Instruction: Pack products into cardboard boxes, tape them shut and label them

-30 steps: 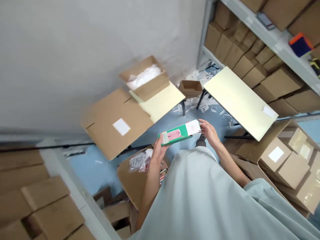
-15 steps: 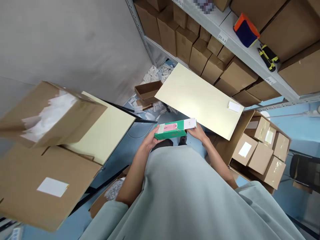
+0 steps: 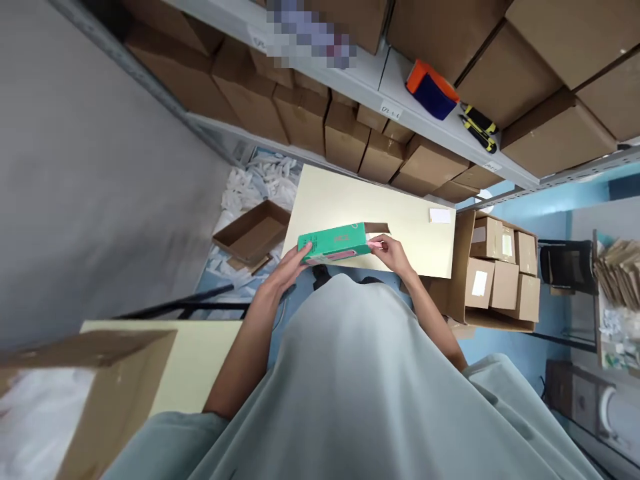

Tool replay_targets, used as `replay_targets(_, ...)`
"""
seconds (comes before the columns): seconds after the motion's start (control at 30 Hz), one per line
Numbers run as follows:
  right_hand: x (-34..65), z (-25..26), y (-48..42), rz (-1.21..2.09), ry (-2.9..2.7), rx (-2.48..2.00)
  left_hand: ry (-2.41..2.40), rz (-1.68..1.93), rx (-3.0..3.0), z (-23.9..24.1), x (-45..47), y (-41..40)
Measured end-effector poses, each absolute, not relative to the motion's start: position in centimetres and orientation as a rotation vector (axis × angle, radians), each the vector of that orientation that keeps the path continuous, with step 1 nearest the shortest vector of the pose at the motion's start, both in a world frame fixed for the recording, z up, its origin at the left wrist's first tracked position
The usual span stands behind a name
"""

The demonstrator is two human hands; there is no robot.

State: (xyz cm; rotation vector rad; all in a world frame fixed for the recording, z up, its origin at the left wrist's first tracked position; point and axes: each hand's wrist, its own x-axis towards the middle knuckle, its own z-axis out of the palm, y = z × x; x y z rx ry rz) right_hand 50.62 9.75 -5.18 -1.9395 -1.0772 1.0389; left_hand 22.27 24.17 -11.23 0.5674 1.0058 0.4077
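A long green box (image 3: 335,241) with pink printing on its lower side is held above the pale tabletop's near edge. My left hand (image 3: 287,269) is closed around the box's left end. At the right end a flap (image 3: 377,228) stands open, its brown inside showing. My right hand (image 3: 393,255) pinches a small pink piece (image 3: 375,245) at that opening. The rest of the piece is hidden by the box and fingers, so its kind cannot be told.
The pale table (image 3: 420,257) bears a white label (image 3: 440,216). A carton of smaller boxes (image 3: 463,267) stands right, an empty brown tray (image 3: 253,233) left among white scraps. Shelving (image 3: 360,77) behind holds cartons and yellow-black cutters (image 3: 479,127). A carton with white filling (image 3: 135,380) stands near left.
The green box has turned, and its right end has gone from showing a white flap to standing open. My right hand now grips something pink there. The view has swung to the left table's far side.
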Motion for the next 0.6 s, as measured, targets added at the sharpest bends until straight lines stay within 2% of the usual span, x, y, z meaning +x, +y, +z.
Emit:
replay_targets(0.2,49.7,-5.2,12.9,0.882,-1.168,-2.026,0.979,0.448,0.679,-11.3,24.9,30.5)
replay_targets(0.3,49.8,-5.6,13.4,0.918,-1.135,-2.036,1.077,0.392,0.861,-10.8,25.8,32.0)
replay_targets(0.47,51.0,-6.9,13.7,0.976,-0.905,-1.984,1.144,0.503,1.156,-9.8,27.5,32.8)
replay_targets(0.6,52.9,-8.3,13.8,1.031,-0.823,-1.821,1.225,0.328,1.121,-10.0,28.6,32.5)
